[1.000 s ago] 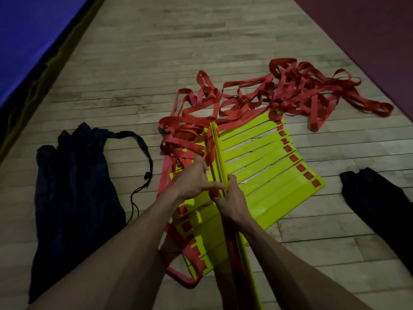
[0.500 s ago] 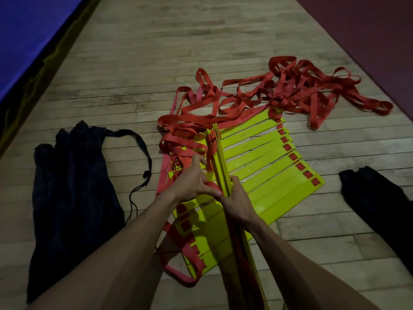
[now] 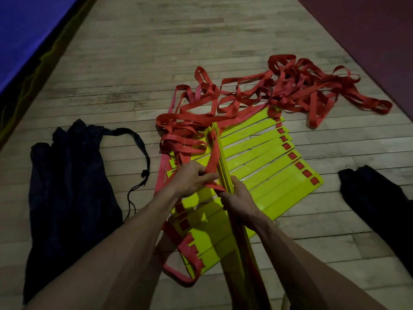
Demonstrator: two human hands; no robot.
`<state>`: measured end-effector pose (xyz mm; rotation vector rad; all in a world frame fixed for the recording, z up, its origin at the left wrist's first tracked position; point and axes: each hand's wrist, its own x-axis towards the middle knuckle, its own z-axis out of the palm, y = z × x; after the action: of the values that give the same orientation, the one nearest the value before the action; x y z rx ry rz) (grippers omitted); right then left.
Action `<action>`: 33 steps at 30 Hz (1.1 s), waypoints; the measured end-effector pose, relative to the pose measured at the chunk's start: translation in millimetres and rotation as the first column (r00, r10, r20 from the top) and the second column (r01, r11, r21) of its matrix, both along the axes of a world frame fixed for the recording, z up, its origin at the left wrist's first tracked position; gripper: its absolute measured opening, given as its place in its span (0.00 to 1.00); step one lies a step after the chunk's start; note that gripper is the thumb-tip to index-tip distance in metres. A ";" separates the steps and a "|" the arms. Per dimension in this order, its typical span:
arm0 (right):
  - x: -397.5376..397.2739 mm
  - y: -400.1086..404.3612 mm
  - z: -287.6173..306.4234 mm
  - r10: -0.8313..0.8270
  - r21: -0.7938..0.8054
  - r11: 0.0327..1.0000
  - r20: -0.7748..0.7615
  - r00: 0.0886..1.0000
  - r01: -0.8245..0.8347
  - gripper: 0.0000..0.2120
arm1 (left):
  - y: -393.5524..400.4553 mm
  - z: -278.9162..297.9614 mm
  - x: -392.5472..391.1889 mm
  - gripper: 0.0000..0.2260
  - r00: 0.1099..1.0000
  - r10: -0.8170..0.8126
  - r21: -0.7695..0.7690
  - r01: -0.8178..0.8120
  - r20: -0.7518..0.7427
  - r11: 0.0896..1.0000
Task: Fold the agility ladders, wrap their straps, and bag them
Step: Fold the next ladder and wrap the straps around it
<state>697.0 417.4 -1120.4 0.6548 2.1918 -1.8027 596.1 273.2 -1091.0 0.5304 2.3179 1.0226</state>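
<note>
— What is lying on the wooden floor (image 3: 201, 41)?

— Yellow ladder rungs (image 3: 263, 162) are lying flat side by side, red strap tabs showing at their ends. A stack of gathered rungs (image 3: 221, 157) is standing on edge across them.

— And the red straps (image 3: 290, 90)?

— They are sprawling in tangled loops beyond the rungs.

— The bags?

— A dark drawstring bag (image 3: 67, 198) is lying flat towards the floor's left edge; another dark bag (image 3: 375, 198) is lying to the right.

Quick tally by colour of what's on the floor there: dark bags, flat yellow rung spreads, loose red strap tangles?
Dark bags: 2, left bag and right bag
Yellow rung spread: 1
Red strap tangle: 1
Total: 4
</note>
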 end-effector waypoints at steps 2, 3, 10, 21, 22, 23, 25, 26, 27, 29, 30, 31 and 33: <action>-1.1 8.4 3.7 -0.011 -0.060 0.998 -0.009 1.000 0.010 0.21 | 0.9 3.4 7.3 0.14 0.995 -0.094 0.030 0.093 0.039 0.995; -2.0 12.1 5.7 -0.013 -0.093 0.996 -0.029 0.999 0.011 0.11 | 1.1 5.6 9.8 0.13 0.991 -0.131 0.021 0.131 0.035 0.991; -5.7 18.2 9.7 0.011 -0.265 0.964 -0.012 1.000 -0.014 0.07 | -4.4 1.8 7.4 0.11 0.997 -0.061 0.110 0.065 -0.043 0.992; -17.2 22.2 17.0 0.062 -0.464 0.884 -0.007 0.998 -0.058 0.16 | -2.8 -7.2 4.5 0.14 0.964 0.222 0.189 -0.248 0.149 0.950; -17.6 23.3 16.6 0.060 -0.455 0.889 -0.001 0.998 -0.054 0.15 | -1.9 -6.2 4.2 0.15 0.972 0.215 0.175 -0.229 0.092 0.958; -18.3 23.8 16.4 0.052 -0.445 0.894 0.009 0.999 -0.043 0.14 | -0.7 -6.4 3.7 0.18 0.975 0.219 0.156 -0.223 0.044 0.962; -20.3 23.3 15.0 0.034 -0.381 0.924 0.017 0.999 -0.025 0.15 | 0.4 -7.6 2.5 0.19 0.969 0.245 0.103 -0.242 -0.016 0.965; -22.0 21.1 14.0 0.044 -0.310 0.950 0.014 0.999 -0.037 0.16 | 0.5 -7.9 2.4 0.17 0.965 0.262 0.077 -0.259 -0.026 0.963; -23.5 17.1 13.6 0.072 -0.204 0.977 0.010 0.997 -0.068 0.18 | 0.6 -9.3 1.9 0.16 0.960 0.280 0.063 -0.278 -0.025 0.958; -23.5 4.0 13.9 0.140 0.023 0.990 -0.018 0.990 -0.139 0.23 | 2.9 -7.9 2.1 0.14 0.949 0.312 0.046 -0.310 -0.041 0.949; -22.5 -3.4 12.3 0.152 0.096 0.985 -0.049 0.987 -0.146 0.27 | 5.7 -5.0 2.4 0.14 0.946 0.314 0.023 -0.313 -0.084 0.950; -20.9 -9.7 11.7 0.145 0.147 0.980 -0.085 0.986 -0.132 0.32 | 9.6 -1.4 2.9 0.14 0.944 0.302 -0.005 -0.306 -0.135 0.952; -18.5 -14.9 9.1 0.116 0.244 0.966 -0.136 0.984 -0.080 0.37 | 16.6 5.0 5.6 0.14 0.945 0.273 -0.025 -0.282 -0.179 0.959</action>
<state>678.5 402.5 -1111.3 0.4589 2.5184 -1.6016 601.7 289.8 -1086.0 0.2869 2.6219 1.0783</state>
